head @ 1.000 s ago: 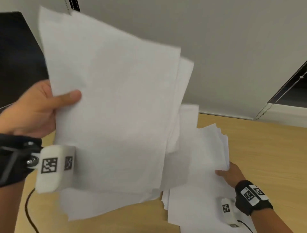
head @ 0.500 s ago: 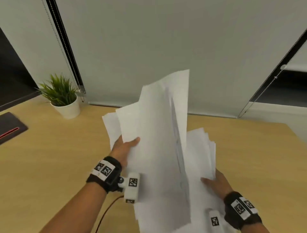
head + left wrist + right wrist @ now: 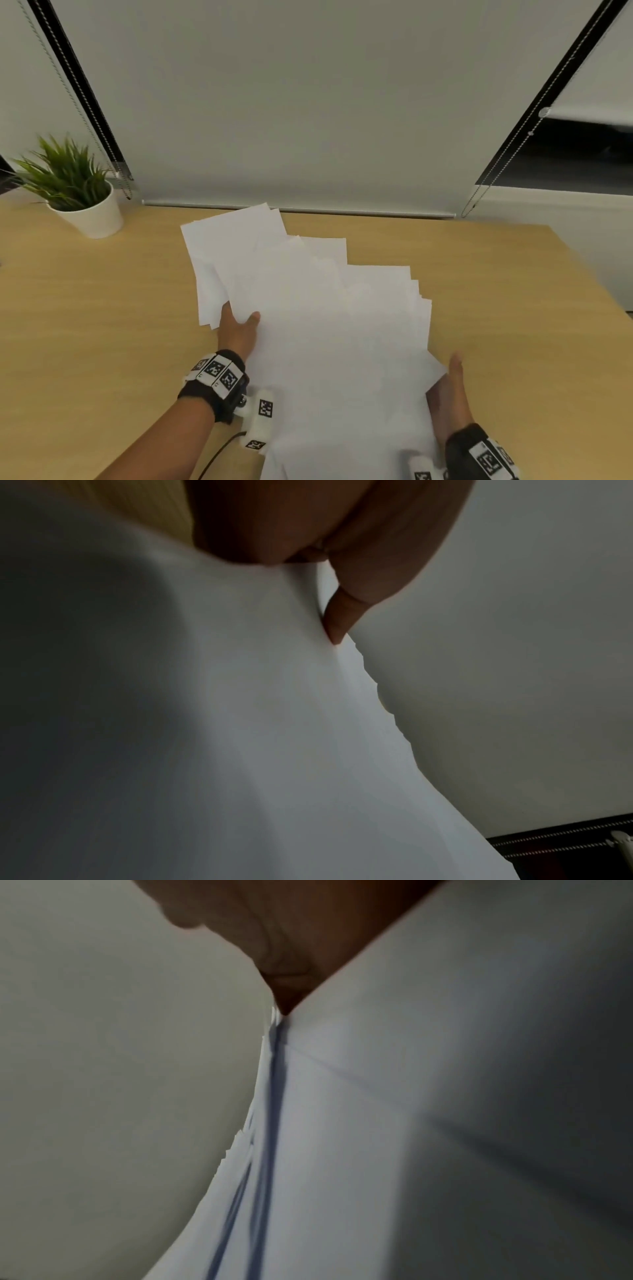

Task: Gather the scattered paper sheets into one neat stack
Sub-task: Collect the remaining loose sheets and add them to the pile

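A fanned pile of white paper sheets (image 3: 325,325) lies on the wooden table (image 3: 102,308), corners splayed toward the far left and the right. My left hand (image 3: 238,329) holds the pile's left edge, thumb on top and fingers hidden under the sheets. In the left wrist view the thumb (image 3: 342,615) presses into the paper (image 3: 240,723). My right hand (image 3: 448,401) stands edge-on against the pile's right side, thumb straight; a sheet corner covers its fingers. The right wrist view shows staggered sheet edges (image 3: 270,1096) running into the palm, with the thumb (image 3: 181,918) clear of them.
A potted green plant (image 3: 78,205) stands at the far left of the table. The blind's bottom rail (image 3: 298,209) runs along the table's back edge just behind the pile. A dark cable (image 3: 219,455) trails from my left wrist. Bare wood shows on both sides.
My left hand has brought the raised bundle of sheets down onto the pile on the table. The right hand has shifted from on top of the sheets to their right edge.
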Demonstrator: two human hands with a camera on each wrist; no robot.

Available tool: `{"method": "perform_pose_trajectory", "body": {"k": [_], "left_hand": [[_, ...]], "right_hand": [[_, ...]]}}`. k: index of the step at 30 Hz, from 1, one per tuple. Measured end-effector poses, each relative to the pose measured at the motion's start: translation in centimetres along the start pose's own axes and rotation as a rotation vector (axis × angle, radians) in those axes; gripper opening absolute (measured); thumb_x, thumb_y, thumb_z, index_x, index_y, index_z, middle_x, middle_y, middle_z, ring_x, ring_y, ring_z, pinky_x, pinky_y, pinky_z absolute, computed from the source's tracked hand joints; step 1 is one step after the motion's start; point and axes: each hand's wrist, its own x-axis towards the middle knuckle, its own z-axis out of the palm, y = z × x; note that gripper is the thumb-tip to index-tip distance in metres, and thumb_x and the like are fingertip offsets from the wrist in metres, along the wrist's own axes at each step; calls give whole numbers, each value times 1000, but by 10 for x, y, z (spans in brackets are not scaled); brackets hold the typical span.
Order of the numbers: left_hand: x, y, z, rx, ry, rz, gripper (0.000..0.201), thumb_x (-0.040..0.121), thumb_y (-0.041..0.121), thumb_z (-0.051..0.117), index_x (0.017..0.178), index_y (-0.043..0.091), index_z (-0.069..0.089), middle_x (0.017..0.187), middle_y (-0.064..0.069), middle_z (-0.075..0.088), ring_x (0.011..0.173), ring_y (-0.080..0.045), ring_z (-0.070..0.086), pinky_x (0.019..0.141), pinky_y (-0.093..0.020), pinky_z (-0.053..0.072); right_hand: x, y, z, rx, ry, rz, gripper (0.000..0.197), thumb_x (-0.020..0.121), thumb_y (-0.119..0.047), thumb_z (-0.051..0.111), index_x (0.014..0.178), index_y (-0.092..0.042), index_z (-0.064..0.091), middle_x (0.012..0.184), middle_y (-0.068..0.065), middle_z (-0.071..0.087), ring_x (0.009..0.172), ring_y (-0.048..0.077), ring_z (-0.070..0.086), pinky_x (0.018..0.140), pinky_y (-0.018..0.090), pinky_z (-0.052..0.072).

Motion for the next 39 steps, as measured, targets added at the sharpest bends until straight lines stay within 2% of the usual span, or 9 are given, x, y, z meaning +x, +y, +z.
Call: {"method": "perform_pose_trajectory", "body": {"k": [5, 13, 16, 19, 24, 29, 32, 35, 39], "left_hand": [[-6, 1, -2, 137, -180, 85, 53, 96, 16, 51, 145, 6, 34, 149, -12, 42, 137, -30, 39, 116, -40, 28], [-7, 22, -44, 283, -599, 21, 38, 91, 25, 62, 127, 13, 57, 122, -7, 67, 111, -24, 64, 100, -44, 49], [-1, 40, -38, 151, -490, 22, 49, 86, 25, 69, 128, 18, 46, 112, -6, 64, 97, -19, 64, 81, -30, 53], [2, 44, -19, 181, -428, 64, 58, 84, 35, 70, 132, 21, 41, 124, -6, 59, 110, -26, 59, 95, -41, 49], [-9, 22, 19, 272, -453, 115, 54, 83, 31, 71, 129, 13, 49, 125, -4, 61, 110, -23, 59, 94, -37, 49], [-19, 12, -4, 167, -91, 51, 38, 81, 32, 73, 109, 15, 54, 120, -10, 62, 103, -24, 58, 87, -32, 47], [-49, 4, -12, 149, -144, -33, 64, 83, 31, 71, 135, 12, 38, 124, -6, 56, 108, -25, 56, 93, -35, 47], [-70, 3, 4, 41, -229, -40, 89, 87, 23, 67, 151, 15, 6, 136, -5, 50, 123, -28, 52, 104, -40, 43], [-63, 12, 13, 227, -296, 89, 86, 87, 23, 67, 151, 8, 11, 148, -7, 41, 134, -25, 43, 109, -30, 34]], "right_hand": [[7, 0, 10, -350, 132, -121, 125, 41, -78, 70, 143, -13, 37, 141, 5, 47, 133, 27, 41, 109, 43, 31], [24, -4, 7, -343, 189, -108, 63, 82, -40, 68, 130, -4, 50, 119, 11, 64, 107, 31, 61, 94, 41, 48], [25, -9, 8, -424, 139, -192, 51, 83, -39, 67, 121, -8, 55, 113, 6, 65, 102, 27, 61, 96, 38, 45], [19, -18, 16, -484, 55, -194, 45, 86, -36, 63, 121, -7, 58, 96, -2, 68, 88, 14, 63, 81, 31, 49], [20, -22, 32, -440, 37, -80, 89, 54, -87, 48, 111, -21, 64, 108, 5, 71, 98, 21, 66, 77, 32, 51], [9, -5, 24, -153, -77, 18, 66, 74, -74, 49, 120, -28, 64, 118, 2, 71, 113, 22, 62, 102, 43, 43], [7, 12, 19, -179, -189, 30, 65, 68, -61, 68, 124, -29, 60, 119, -2, 70, 115, 21, 62, 108, 46, 38], [8, 20, 28, -291, -162, -42, 77, 56, -38, 85, 125, -16, 60, 113, 6, 73, 105, 27, 68, 97, 48, 49], [14, 12, 43, -425, -44, -159, 71, 50, -37, 89, 111, -9, 66, 96, 4, 76, 83, 20, 74, 64, 26, 59]]}}
